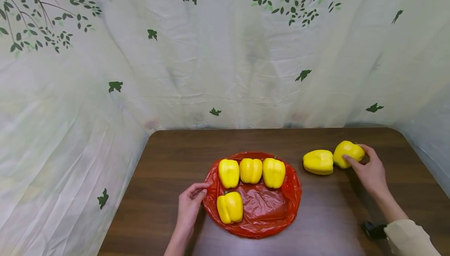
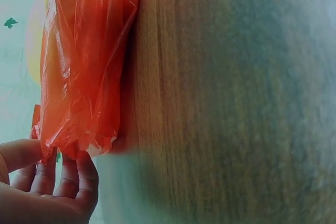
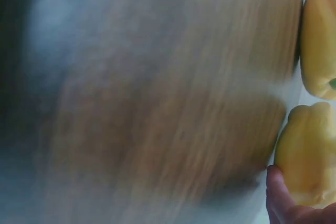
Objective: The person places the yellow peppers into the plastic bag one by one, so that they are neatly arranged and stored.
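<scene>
A round container covered with a red plastic bag stands on the table, several yellow bell peppers lying in it. At its left rim, my left hand pinches the edge of the red plastic; the left wrist view shows thumb and fingers on the plastic. Over at the right, my right hand grips a yellow bell pepper between thumb and fingers. Another yellow bell pepper lies just left of it. In the right wrist view the thumb presses the gripped pepper's side.
The brown wooden table has rounded far corners. Behind it hangs a pale curtain with printed green leaves and branches. A dark band is at the right wrist, by a light sleeve.
</scene>
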A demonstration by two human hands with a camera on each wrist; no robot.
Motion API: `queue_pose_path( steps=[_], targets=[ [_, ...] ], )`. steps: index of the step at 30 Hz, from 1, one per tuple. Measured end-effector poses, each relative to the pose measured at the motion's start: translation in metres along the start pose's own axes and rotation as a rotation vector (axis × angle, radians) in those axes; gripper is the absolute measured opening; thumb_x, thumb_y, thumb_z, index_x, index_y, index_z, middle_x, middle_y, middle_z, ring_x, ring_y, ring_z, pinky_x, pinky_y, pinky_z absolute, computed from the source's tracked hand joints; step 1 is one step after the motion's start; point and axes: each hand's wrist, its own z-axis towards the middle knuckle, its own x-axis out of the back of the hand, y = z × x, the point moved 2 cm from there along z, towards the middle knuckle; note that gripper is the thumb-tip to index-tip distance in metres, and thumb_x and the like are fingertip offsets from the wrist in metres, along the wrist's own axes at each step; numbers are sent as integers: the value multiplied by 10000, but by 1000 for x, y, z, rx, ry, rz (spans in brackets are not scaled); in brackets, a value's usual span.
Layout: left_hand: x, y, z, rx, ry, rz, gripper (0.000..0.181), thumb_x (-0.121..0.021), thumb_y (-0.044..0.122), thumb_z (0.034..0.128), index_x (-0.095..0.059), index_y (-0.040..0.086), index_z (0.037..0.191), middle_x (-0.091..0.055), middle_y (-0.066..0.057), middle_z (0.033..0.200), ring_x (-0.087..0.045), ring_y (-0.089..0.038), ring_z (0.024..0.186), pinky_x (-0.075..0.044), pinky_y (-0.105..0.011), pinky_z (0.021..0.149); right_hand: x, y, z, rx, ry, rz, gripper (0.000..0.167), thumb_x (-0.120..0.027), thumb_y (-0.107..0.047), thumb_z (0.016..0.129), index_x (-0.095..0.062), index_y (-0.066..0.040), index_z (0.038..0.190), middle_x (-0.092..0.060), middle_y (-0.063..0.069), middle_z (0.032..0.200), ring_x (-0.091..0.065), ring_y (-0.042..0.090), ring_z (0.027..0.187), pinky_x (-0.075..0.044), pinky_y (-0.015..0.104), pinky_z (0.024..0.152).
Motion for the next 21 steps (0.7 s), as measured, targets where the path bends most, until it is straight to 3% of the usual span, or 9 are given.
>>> queue_pose_path(
  steps=[8, 14, 21],
  targets=[
    [-1, -1, 0, 5, 3, 1, 179, -599, -18, 927, -710, -14, 1068, -682, -137, 1067, -642, -199, 919, -523, -228, 791, 9, -4, -3, -15, 99, 89, 689, -645, -364, 946, -364, -3, 1461, -427, 241, 1369, -460, 243, 963, -380, 42, 660],
    [-1, 0, -1, -7, 0, 7, 175, -602, -13, 925, -708, -21, 1063, -687, -145, 1060, -640, -191, 888, -523, -229, 761, 15, -15, -10, 7, 150, 154, 616, -666, -283, 942, -399, -43, 1442, -433, 148, 1324, -464, 114, 976, -399, 40, 717],
    [-1, -1, -1, -15, -8, 13, 171, -604, -17, 924, -709, -24, 1059, -688, -147, 1056, -645, -188, 896, -525, -227, 769, 12, -33, -27, 78, 143, 175, 587, -673, -216, 939, -411, -89, 1448, -442, 71, 1317, -471, 29, 1001, -420, 41, 739]
  ],
)
